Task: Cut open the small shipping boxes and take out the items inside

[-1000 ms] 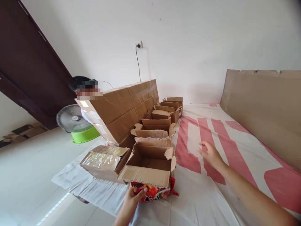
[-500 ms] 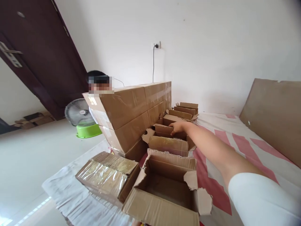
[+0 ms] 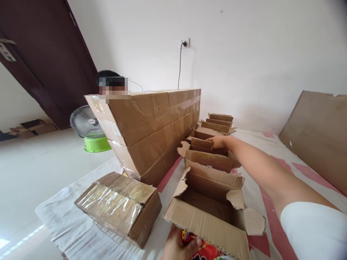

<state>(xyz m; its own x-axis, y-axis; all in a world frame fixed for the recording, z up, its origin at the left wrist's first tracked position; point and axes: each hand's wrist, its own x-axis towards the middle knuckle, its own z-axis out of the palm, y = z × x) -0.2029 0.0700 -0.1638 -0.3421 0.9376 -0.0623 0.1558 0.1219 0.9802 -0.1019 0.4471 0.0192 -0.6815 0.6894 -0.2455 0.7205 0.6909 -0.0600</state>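
My right hand reaches forward, its fingers closed over the upright flap of an open cardboard box. In front of that box stands a nearer open cardboard box with torn flaps; its visible inside holds nothing. At the bottom edge, my left hand has its thumb on a red printed packet under the near box's front flap. Much of the packet is cut off by the frame. A taped, closed carton lies to the left of the near box.
A wall of stacked taped cartons runs along the left. More open boxes line up toward the wall. Behind the stack is another person. A fan, a green basin and a large cardboard sheet are around.
The open boxes under my right hand have shifted right, widening the gap to the stack and the closed carton. My left hand and the red packet have come into view. The view has turned slightly.
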